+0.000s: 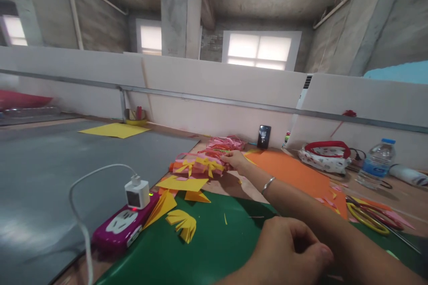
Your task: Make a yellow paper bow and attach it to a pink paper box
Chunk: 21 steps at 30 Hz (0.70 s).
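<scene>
Reaching forward now with the right hand [236, 161], silver bangle [268, 185] at the wrist, fingertips right at the edge of a pink paper piece with yellow bows [210, 167]! Thumb and fingers drawn close together there; cannot tell from here whether clamped on the paper or only touching. Just beyond that grip, a tangled heap of pink strips [226, 143], and farther beyond, to the right, an upright phone [264, 136] against the pale partition [214, 116].

Back to the left hand [284, 249], well nearer the camera: curled up, thumb and fingers together, over a green sheet [220, 240], with no object showing in the curl. Off to its left, a pleated yellow paper piece [185, 225] lying fanned out, and farther left a purple device [117, 231] with a white charger [137, 196] on top, white cable [71, 197] looping away.

Over to the right of the reaching grip, a broad orange sheet [294, 173]; past that, a patterned pouch [321, 163] with a red rim, then a blue-capped water bottle [377, 162]. Nearer and right of both hands, yellow-handled scissors [354, 217] among paper scraps.
</scene>
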Each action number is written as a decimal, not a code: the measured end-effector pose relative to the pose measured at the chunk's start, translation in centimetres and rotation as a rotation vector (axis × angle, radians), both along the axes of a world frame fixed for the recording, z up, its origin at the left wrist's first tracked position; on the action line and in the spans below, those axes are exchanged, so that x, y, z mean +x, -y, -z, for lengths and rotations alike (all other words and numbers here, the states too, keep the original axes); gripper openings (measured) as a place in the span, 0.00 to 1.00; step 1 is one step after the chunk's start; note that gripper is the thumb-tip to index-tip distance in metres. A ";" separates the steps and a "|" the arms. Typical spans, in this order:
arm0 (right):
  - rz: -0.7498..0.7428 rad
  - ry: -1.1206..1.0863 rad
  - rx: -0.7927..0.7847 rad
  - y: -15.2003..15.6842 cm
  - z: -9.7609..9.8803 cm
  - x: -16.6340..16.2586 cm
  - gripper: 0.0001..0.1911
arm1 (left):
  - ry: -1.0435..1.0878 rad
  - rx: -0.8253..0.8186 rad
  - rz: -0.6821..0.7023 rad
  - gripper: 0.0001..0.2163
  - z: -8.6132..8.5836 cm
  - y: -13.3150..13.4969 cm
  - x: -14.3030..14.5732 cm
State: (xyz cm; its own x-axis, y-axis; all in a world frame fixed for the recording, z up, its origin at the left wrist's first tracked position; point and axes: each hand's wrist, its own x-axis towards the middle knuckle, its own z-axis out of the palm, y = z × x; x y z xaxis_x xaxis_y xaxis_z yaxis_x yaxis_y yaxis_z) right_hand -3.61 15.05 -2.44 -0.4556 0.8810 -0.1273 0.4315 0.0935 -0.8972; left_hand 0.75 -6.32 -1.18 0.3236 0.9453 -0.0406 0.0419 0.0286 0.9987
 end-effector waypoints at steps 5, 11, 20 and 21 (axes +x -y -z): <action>-0.037 -0.003 0.033 -1.1 -1.2 1.2 0.16 | 0.022 -0.027 -0.008 0.04 -0.1 0.0 0.0; -0.085 0.057 0.059 0.1 -0.3 3.8 0.15 | 0.000 -0.017 0.063 0.07 0.0 0.3 0.1; 0.016 0.030 0.131 -0.4 2.3 -0.6 0.15 | -0.084 0.022 0.041 0.11 1.0 0.2 -0.3; 0.032 0.007 0.144 -0.8 2.2 -1.0 0.16 | -0.087 0.019 0.045 0.12 1.2 0.1 -0.3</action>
